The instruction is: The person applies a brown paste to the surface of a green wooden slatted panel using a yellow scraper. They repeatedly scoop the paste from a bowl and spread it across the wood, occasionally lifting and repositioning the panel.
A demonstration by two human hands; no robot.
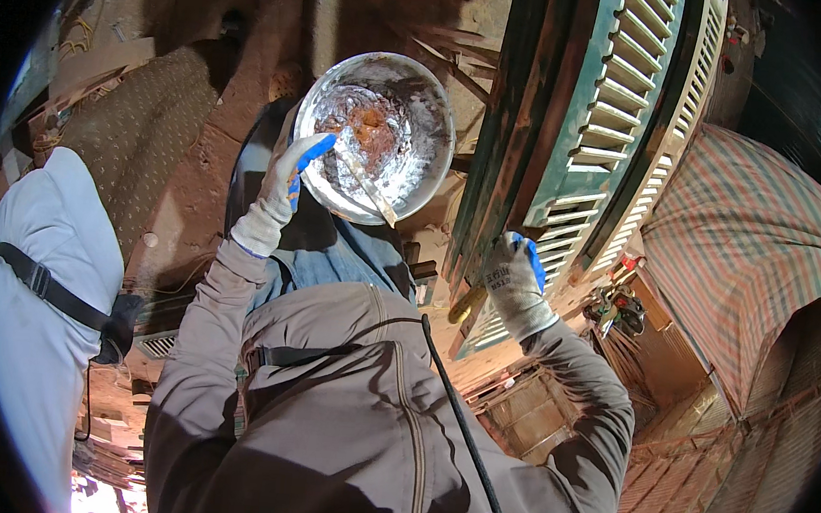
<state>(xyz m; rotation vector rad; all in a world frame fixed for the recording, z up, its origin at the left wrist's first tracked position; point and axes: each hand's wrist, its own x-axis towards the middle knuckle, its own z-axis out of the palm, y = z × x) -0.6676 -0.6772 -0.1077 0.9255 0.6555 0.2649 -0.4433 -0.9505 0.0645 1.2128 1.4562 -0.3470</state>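
A wide metal basin, smeared with white paste and holding an orange-brown patch of material, sits tilted above my knees. My left hand, in a grey glove with a blue palm, grips its left rim with the thumb over the edge. Inside the basin a flat, pale stick slants toward the near rim. My right hand, gloved alike, is closed round a tool with a yellow handle; the working end is hidden. That hand is right beside a green louvred shutter.
Several shutter panels stand on edge at the right, one with a pale frame. Striped cloth drapes over something beyond them. Close at left is another person in a white head covering with a black strap. Scrap wood lies behind the basin.
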